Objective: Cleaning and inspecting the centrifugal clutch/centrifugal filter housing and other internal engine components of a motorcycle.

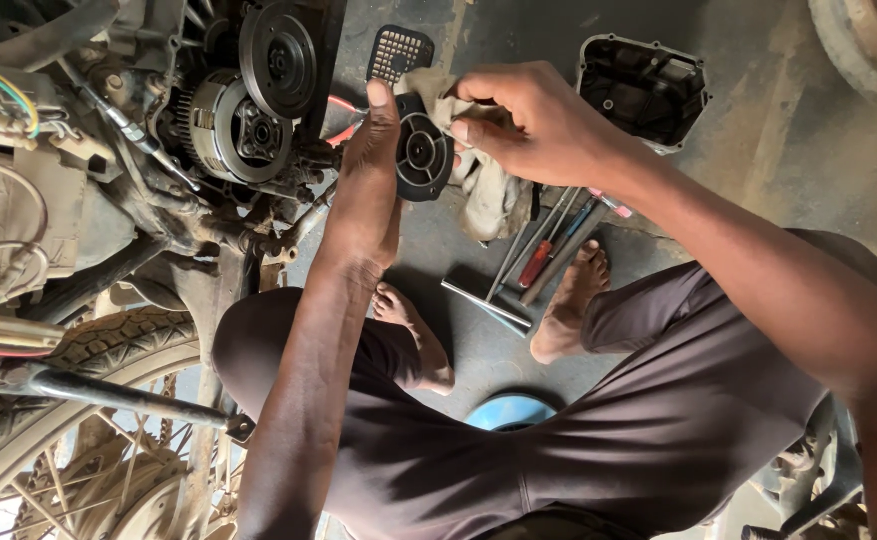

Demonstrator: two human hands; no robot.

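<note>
My left hand (367, 190) holds a round dark metal part (423, 155) with spokes and a centre hub, its thumb along the part's left rim. A dirty beige rag (489, 190) is pinched in my right hand (524, 120), which presses it against the part's right edge. Both hands are raised in front of me, above the concrete floor. To the left stands the motorcycle engine with its side opened, showing the clutch assembly (239, 130) and a dark round plate (279, 58).
A removed black engine cover (644, 90) lies on the floor at upper right. Several tools, a red-handled screwdriver (539, 262) and a T-shaped wrench (489, 303), lie between my bare feet. The rear tyre (109, 345) is at lower left. A blue stool (511, 410) is under me.
</note>
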